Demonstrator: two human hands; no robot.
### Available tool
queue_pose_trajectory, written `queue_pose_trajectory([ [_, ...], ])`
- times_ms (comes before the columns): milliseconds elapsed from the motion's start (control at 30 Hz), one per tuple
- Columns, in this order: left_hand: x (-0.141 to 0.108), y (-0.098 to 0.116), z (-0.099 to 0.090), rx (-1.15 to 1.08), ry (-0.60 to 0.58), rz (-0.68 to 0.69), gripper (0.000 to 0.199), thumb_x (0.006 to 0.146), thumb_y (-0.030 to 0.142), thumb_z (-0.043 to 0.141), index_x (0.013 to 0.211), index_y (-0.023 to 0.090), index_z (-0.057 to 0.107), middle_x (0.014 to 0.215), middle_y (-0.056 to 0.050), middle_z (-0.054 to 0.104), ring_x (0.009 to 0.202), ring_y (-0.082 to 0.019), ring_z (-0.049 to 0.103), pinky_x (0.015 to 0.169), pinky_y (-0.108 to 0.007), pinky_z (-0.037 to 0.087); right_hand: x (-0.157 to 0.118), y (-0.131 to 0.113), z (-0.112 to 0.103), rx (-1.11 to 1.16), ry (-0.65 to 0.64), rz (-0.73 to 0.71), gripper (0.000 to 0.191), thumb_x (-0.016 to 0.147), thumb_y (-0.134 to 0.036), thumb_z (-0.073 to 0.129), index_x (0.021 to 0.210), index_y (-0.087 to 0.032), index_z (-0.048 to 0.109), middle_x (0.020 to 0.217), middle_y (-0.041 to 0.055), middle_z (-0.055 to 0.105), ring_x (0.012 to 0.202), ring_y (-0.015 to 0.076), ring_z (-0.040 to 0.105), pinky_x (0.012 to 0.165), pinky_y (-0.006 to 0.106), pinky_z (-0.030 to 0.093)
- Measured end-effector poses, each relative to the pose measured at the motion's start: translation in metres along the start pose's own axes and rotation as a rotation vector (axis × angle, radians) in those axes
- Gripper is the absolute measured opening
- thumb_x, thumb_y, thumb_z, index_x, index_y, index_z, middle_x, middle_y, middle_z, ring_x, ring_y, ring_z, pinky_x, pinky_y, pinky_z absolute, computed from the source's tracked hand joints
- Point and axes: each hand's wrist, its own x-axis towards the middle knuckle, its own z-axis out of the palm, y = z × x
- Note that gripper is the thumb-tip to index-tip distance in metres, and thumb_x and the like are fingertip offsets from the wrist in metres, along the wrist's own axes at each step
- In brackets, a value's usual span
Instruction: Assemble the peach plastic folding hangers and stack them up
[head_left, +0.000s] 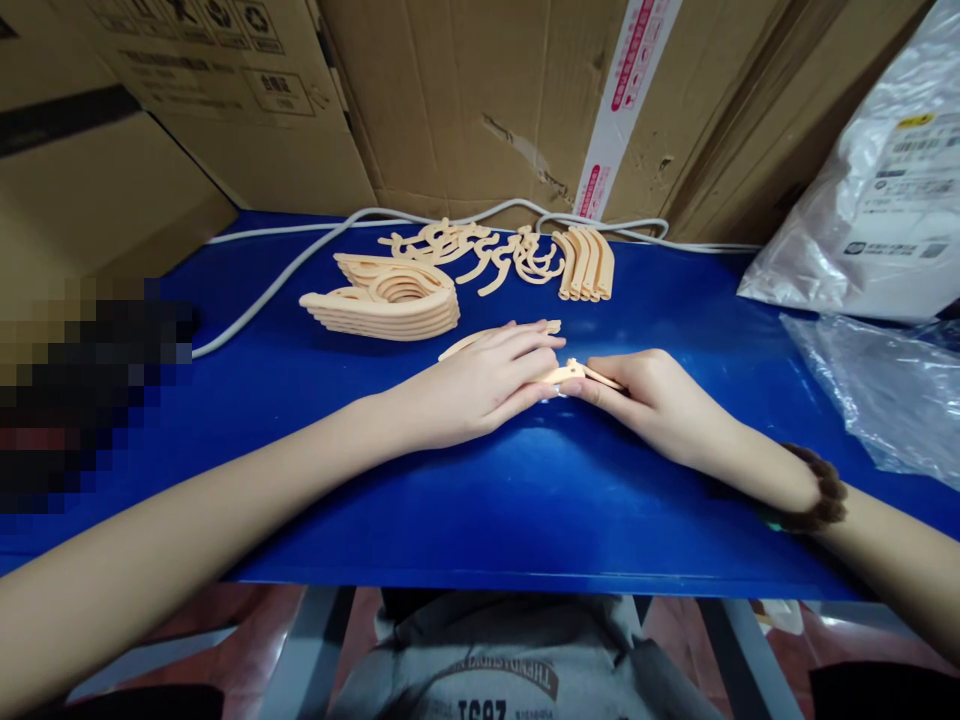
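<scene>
My left hand (491,380) lies over a beige plastic hanger body (463,346), gripping it between thumb and fingers; much of the part is hidden under the palm. From the right, my right hand (637,395) pinches a thin beige hanger piece (602,378) against the end of the part that my left hand holds. Both thumbs nearly meet there. Behind my left hand sits a neat stack of curved hanger bodies (390,318). Loose beige hooks (491,262) lie scattered beyond, beside a row of curved hanger arms (586,265).
A blue table (525,500) carries everything. A white cable (274,290) winds along its back edge, in front of cardboard boxes (480,100). Clear plastic packaging (862,210) with a label stands at the right, and a blurred-out dark object (82,390) lies at the left.
</scene>
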Motion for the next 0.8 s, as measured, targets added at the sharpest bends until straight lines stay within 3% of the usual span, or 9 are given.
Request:
queue_pose_trajectory([
  [233,-0.0008,-0.0001,0.0020,0.010,0.009,0.007,0.035,0.104,0.035,0.034,0.124,0.015,0.056,0.146,-0.010,0.049,0.144,-0.022,0.031,0.121,-0.042,0.025,-0.0005,0.0006,0.0005,-0.060,-0.053,-0.004,0.057,0.099,-0.061,0.028,0.071,-0.018,0.052,0.062,0.0010,0.055,0.053,0.0114,0.041,0.057,0.028,0.026],
  [467,-0.0012,0.0005,0.0005,-0.003,0.002,0.017,0.034,0.104,0.036,0.034,0.121,0.016,0.057,0.145,-0.010,0.049,0.143,-0.022,0.034,0.120,-0.043,0.027,0.0008,0.0021,0.0033,-0.238,0.006,-0.069,0.062,0.098,-0.065,0.017,0.066,-0.020,0.045,0.058,0.0018,0.050,0.053,0.0131,0.041,0.056,0.028,0.026],
  [667,-0.0002,0.0009,0.0001,-0.006,0.003,0.001,0.035,0.104,0.035,0.035,0.121,0.015,0.058,0.144,-0.011,0.050,0.143,-0.021,0.034,0.121,-0.040,0.026,0.0002,-0.0025,0.0011,-0.168,-0.020,0.003,0.063,0.099,-0.064,0.023,0.073,-0.018,0.058,0.066,0.0043,0.061,0.055,0.0137,0.048,0.058,0.029,0.027],
  [800,-0.0004,0.0007,0.0003,-0.004,-0.003,-0.019,0.036,0.104,0.033,0.034,0.127,0.015,0.055,0.145,-0.010,0.050,0.144,-0.021,0.032,0.121,-0.041,0.026,-0.0008,-0.0034,-0.0011,-0.156,-0.020,0.081,0.067,0.098,-0.065,0.024,0.076,-0.018,0.065,0.061,0.0034,0.061,0.051,0.0129,0.045,0.056,0.029,0.025],
])
